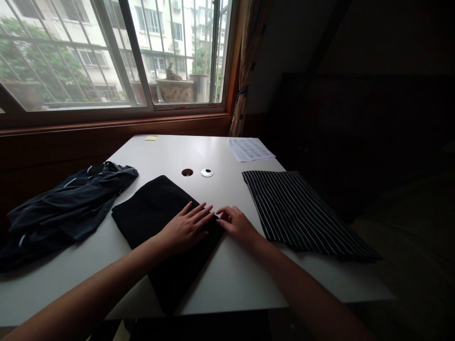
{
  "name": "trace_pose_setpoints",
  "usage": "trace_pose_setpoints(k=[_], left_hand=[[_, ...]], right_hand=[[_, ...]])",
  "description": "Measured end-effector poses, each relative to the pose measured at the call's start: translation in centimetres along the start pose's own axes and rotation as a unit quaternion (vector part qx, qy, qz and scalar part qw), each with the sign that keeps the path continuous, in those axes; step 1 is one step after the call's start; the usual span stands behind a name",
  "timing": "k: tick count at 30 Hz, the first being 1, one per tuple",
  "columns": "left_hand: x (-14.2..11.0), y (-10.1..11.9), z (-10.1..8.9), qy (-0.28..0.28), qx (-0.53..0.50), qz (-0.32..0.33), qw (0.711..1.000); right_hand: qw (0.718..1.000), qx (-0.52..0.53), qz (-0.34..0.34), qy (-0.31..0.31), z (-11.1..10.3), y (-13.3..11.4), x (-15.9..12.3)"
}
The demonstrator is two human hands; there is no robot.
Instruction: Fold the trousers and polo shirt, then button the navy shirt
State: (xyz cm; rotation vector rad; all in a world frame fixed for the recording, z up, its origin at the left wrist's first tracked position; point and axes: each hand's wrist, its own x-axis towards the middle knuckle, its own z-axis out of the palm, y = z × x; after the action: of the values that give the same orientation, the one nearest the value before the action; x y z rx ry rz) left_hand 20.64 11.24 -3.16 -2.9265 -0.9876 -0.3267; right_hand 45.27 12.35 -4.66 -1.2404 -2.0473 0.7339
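A black folded garment [156, 203] lies at an angle on the white table, one corner reaching the front edge. My left hand [186, 227] rests flat on it with the fingers stretched out, pressing near its right side. At the garment's right corner is my right hand [236, 225], its fingers curled and the thumb and forefinger pinching the cloth edge. The fingertips of both hands almost meet there. What kind of garment it is cannot be made out from the folded shape.
To the left lies a crumpled dark blue garment [78, 203], hanging over the table edge. A black-and-white striped cloth [295, 208] is spread at the right. Printed papers [250, 149], a yellow note [151, 138] and two round cable holes [187, 172] are farther back on the table [234, 279].
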Motion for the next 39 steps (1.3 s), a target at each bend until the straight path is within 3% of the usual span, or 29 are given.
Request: trace_pose_setpoints(k=[22, 39], left_hand=[[-1.0, -0.5, 0.5, -0.040, 0.014, -0.061, 0.997], [0.5, -4.9, 1.4, -0.011, 0.035, -0.172, 0.984]], right_hand=[[0.999, -0.032, -0.033, -0.015, 0.2, 0.2, 0.1], [0.997, -0.057, -0.030, -0.032, 0.0, -0.1, 0.2]])
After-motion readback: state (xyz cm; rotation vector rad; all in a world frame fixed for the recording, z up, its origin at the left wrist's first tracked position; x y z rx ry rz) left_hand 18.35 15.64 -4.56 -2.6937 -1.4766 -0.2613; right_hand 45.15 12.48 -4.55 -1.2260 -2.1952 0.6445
